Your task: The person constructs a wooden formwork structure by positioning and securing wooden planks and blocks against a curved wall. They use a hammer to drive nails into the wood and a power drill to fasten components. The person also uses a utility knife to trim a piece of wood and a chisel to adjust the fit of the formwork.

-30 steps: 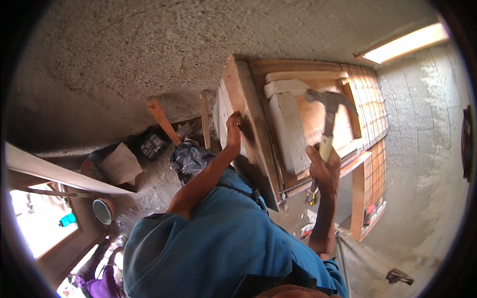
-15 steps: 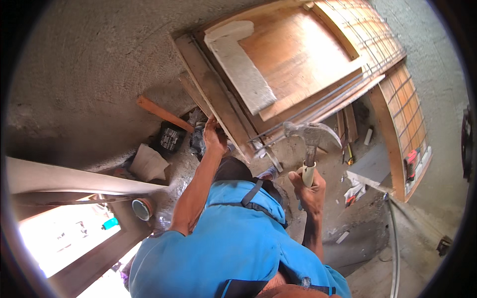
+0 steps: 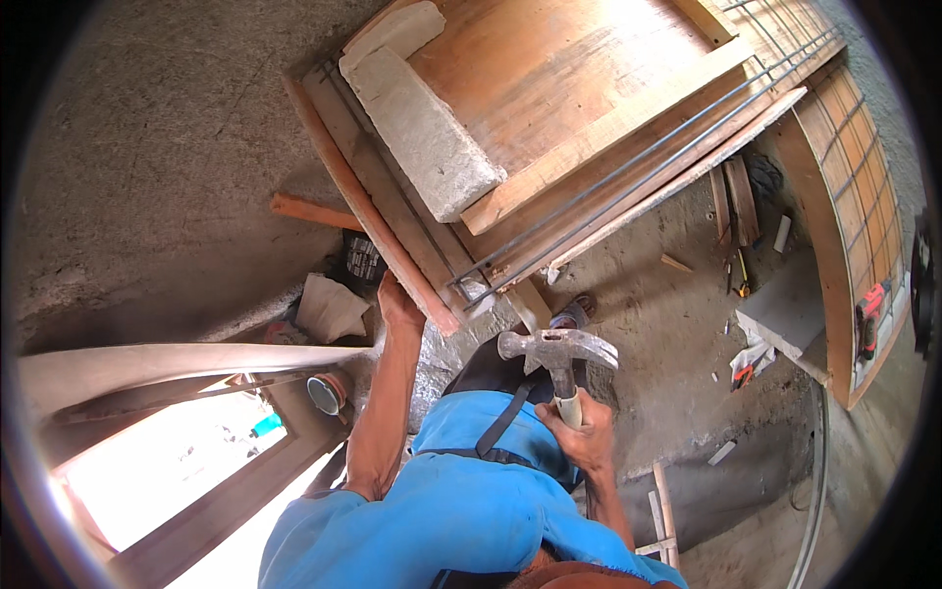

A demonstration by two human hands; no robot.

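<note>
My right hand (image 3: 589,432) is wrapped round the pale handle of a claw hammer (image 3: 559,351), held in front of my body with its worn metal head upward. My left hand (image 3: 400,304) reaches up to the outer edge board (image 3: 373,211) of a wooden formwork (image 3: 549,88). It is against the underside of that board, which hides most of its fingers. Steel bars (image 3: 628,187) run along the formwork's near side, past a wooden strip (image 3: 599,137). An L-shaped grey concrete block (image 3: 422,133) lies on the plywood.
At the right, a second curved form (image 3: 844,167) carries a steel grid and a red-handled tool (image 3: 870,319). Below it are a grey slab (image 3: 785,314) and wood offcuts (image 3: 741,201). A bucket (image 3: 327,393) stands at the left by a bright opening. An orange-brown plank (image 3: 314,211) leans near the wall.
The hammer has come down and left, nearer my body. My left hand stays at the edge board, its fingers now more hidden. The whole view has shifted, bringing the formwork closer.
</note>
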